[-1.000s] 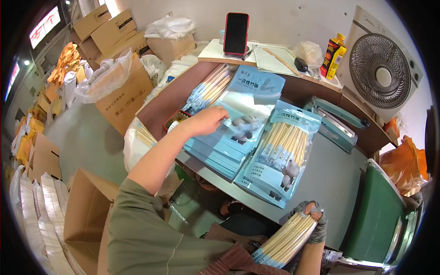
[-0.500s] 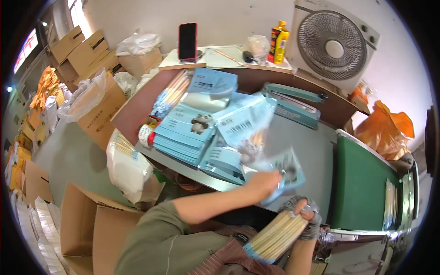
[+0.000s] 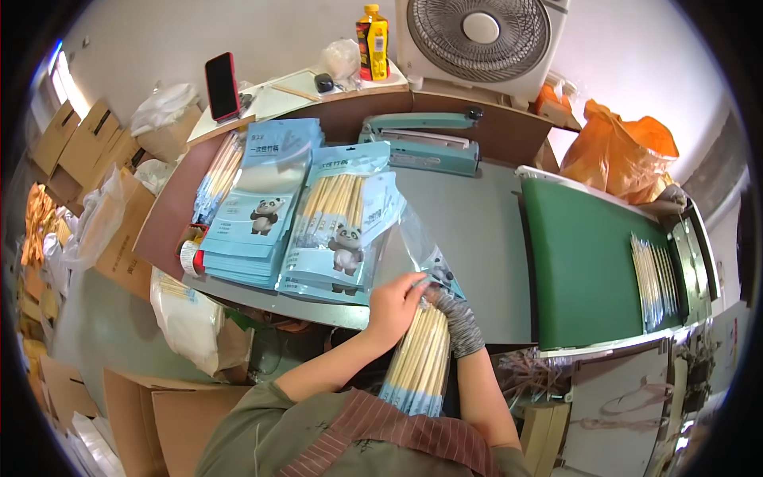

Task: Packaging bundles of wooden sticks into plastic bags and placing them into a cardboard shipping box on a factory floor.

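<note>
My left hand (image 3: pixel 391 308) is closed, its thumb and fingertips pinching the edge of a clear and light-blue plastic bag (image 3: pixel 443 272) with a panda print. Right against it, my right hand (image 3: pixel 455 316), in a grey striped fingerless covering, is closed around the upper end of a bundle of wrapped chopsticks (image 3: pixel 420 350). The bundle hangs down in front of my apron, blue printed ends lowest. Beyond my hands, a bag filled with chopsticks (image 3: pixel 330 219) lies on the desk beside a thick stack of flat blue bags (image 3: pixel 246 242).
More chopsticks (image 3: pixel 218 179) lie at the desk's left wall. A teal bag sealer (image 3: pixel 429 147) stands at the back. To the right, a green conveyor belt (image 3: pixel 580 270) carries a row of chopsticks (image 3: pixel 656 282). A fan (image 3: pixel 481 36), phone (image 3: pixel 222 87) and yellow bottle (image 3: pixel 373 44) stand behind.
My left hand has drawn the bag in close to my right hand. The chopstick bundle has swung more upright. The view has shifted to the right.
</note>
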### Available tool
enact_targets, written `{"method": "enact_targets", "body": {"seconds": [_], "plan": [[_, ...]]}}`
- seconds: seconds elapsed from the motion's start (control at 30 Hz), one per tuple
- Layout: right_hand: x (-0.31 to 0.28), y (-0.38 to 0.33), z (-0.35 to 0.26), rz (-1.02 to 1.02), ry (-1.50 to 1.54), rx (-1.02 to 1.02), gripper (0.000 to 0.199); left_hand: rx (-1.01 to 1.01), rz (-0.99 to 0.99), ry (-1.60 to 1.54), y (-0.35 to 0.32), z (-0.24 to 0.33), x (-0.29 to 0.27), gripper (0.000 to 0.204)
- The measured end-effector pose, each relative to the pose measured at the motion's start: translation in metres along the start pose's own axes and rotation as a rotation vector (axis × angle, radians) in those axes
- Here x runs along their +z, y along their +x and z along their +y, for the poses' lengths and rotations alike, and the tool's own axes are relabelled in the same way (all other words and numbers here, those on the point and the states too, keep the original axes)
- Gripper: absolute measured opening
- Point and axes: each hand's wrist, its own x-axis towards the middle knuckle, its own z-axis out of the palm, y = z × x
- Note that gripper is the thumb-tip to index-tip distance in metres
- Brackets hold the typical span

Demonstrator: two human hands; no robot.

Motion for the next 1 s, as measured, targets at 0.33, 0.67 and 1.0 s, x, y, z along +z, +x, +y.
{"method": "enact_targets", "body": {"seconds": [0.33, 0.67, 1.0], "plan": [[-0.019, -0.147, 0.064, -0.067, -0.32, 0.43, 0.043, 0.982, -0.465, 0.262, -0.079, -0.035, -0.071, 0.046], [0.018, -0.058, -0.008, 0.446, -1.577, -0.561, 0.04, 0.675, -0.143, 0.333, -0.02, -0.018, -0.039, 0.038], [-0.005, -0.135, 0.035, 0.573, -1.149, -0.658, 0.015, 0.665, 0.08, 0.439, -0.071, -0.042, -0.074, 0.036]]}}
